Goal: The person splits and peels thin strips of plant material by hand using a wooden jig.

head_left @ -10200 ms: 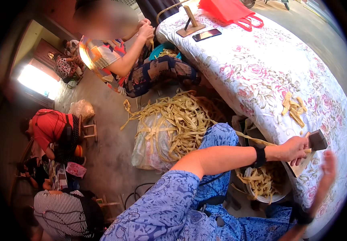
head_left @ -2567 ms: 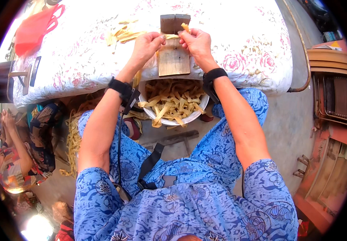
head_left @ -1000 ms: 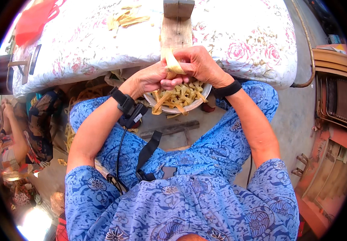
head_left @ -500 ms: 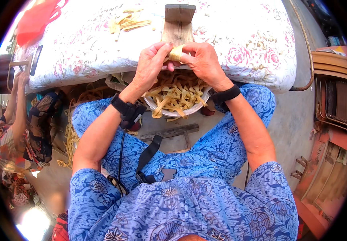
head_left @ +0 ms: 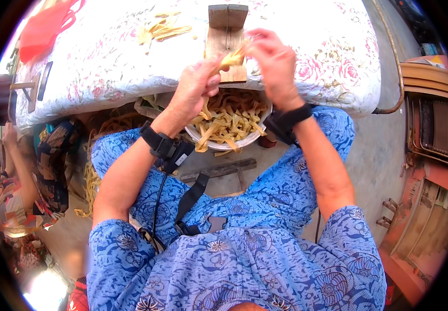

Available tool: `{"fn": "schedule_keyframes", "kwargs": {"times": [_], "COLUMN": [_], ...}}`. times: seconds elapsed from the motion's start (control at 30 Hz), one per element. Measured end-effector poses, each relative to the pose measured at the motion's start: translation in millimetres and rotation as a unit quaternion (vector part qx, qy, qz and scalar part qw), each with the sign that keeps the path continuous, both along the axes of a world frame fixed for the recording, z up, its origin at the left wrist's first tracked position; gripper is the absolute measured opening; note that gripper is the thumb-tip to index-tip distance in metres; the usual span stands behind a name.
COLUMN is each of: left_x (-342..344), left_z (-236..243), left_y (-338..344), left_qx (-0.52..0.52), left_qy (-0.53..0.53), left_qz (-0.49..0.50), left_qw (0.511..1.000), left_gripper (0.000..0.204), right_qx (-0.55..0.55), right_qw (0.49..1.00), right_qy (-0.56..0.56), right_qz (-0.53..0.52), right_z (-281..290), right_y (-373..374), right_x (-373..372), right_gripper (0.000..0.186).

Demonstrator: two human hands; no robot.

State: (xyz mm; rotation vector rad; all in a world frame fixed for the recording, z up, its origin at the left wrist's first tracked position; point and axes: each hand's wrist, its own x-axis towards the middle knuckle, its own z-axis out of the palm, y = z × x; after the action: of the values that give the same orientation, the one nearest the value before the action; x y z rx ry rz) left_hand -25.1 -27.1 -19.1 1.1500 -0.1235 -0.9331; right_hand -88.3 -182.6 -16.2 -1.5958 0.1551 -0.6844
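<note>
A folded, pale yellow strip (head_left: 232, 58), like a piece of dried leaf, sticks out from my left hand (head_left: 199, 82), whose thumb and fingers are closed on its lower end. Beside the strip's upper end is my right hand (head_left: 277, 65), raised and smeared by motion; whether its fingers grip the strip is unclear. Behind both hands, a wooden board with an upright block (head_left: 215, 41) lies on the table's near edge. Below them stands a white basin (head_left: 253, 140) heaped with similar knotted yellow pieces (head_left: 229, 124).
A flowered white cloth covers the table (head_left: 110, 62). Loose yellow strips (head_left: 164, 30) lie on it, and a red bag (head_left: 45, 33) at far left. Another person's arm (head_left: 20, 160) shows at left. Brown wooden furniture (head_left: 431, 85) stands at right.
My hands have moved apart; the right has risen and shifted right, the left has dropped slightly with the strip. The band-like strip now points up and right. The co-worker's hands at left have lowered.
</note>
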Motion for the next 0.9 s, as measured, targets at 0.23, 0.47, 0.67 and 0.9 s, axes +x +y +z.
{"fn": "schedule_keyframes", "kwargs": {"times": [0.23,0.47,0.67,0.9], "left_x": [15,27,54,95], "left_z": [-1,-2,12,-39], "left_y": [13,12,-9,-33], "left_qx": [-0.048,-0.03,0.059,0.137], "left_qy": [0.034,0.058,-0.198,-0.433], "left_qz": [-0.126,-0.145,-0.128,-0.071], "left_qw": [0.99,0.987,0.97,0.888], "left_gripper": [0.022,0.019,0.02,0.018], "right_qx": [0.214,0.322,0.33,0.176], "right_qw": [0.958,0.916,0.929,0.971], "right_qy": [0.146,0.16,0.139,0.162], "right_qz": [0.122,0.178,0.09,-0.008], "right_z": [2,4,7,-31], "right_y": [-15,4,-13,-20], "right_x": [-4,2,26,58], "right_gripper": [0.021,0.011,0.011,0.015]}}
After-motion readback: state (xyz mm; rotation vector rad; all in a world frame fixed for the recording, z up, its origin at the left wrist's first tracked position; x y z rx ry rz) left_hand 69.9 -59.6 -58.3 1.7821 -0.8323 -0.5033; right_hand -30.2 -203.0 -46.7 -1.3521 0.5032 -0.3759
